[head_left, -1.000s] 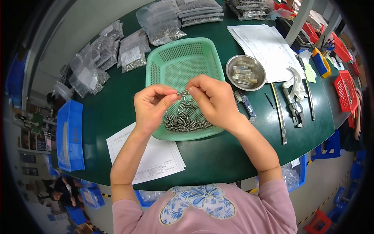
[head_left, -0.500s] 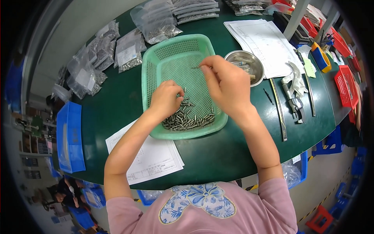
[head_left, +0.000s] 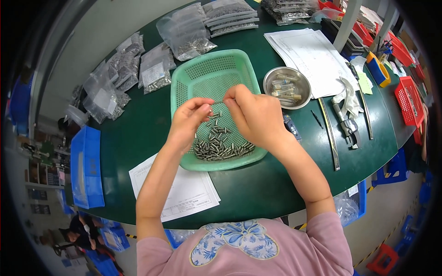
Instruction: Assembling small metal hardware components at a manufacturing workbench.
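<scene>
My right hand (head_left: 258, 115) pinches a thin metal rod (head_left: 218, 102) whose other end reaches the fingertips of my left hand (head_left: 189, 120). The left thumb and fingers are closed on a small metal piece, mostly hidden by them. Both hands are above a green perforated plastic basket (head_left: 177, 89). Many short metal pins (head_left: 216, 151) lie heaped at the basket's near end, with a looser trail of them toward its middle. To the right of the basket, a round steel bowl (head_left: 307, 94) contains several clear capped tubes (head_left: 283, 87).
Bags of metal parts (head_left: 154, 69) line the far left. A blue bin (head_left: 86, 168) is at the left edge, printed sheets (head_left: 184, 195) under the basket's near side. Right of the bowl are papers (head_left: 313, 57), a steel ruler (head_left: 329, 135), a micrometer (head_left: 348, 125) and a white glove (head_left: 350, 99).
My left hand has risen from near the pins and turned its fingertips toward the right hand. The right hand has come down and left, bringing the rod to the left fingertips.
</scene>
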{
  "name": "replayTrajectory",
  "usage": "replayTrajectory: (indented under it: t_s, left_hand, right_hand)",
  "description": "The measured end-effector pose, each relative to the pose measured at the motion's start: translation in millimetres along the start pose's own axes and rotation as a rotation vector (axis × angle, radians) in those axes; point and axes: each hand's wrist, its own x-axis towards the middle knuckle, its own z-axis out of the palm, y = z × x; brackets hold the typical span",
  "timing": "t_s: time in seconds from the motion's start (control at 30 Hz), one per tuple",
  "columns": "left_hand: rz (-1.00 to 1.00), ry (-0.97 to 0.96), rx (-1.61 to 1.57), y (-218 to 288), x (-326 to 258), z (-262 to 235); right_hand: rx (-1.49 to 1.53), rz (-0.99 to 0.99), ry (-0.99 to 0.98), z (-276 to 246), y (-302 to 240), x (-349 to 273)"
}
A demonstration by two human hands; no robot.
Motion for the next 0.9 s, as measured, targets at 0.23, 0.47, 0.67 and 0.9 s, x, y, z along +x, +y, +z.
replayTrajectory:
  t_s: [0.23,0.47,0.67,0.9]
  left_hand:
    - [0.001,0.009,-0.578,12,-30,4]
    - [0.010,-0.026,-0.618,11,-32,5]
    - [0.029,-0.013,-0.609,8,-34,5]
    - [0.124,0.121,-0.406,9,-37,7]
  right_hand:
    - [0.033,-0.169,0.083,9,-8,-3]
    - [0.098,-0.161,0.101,9,-9,-2]
    - [0.108,-0.162,0.131,11,-12,-3]
    - [0.018,-0.237,0.135,13,-14,-10]
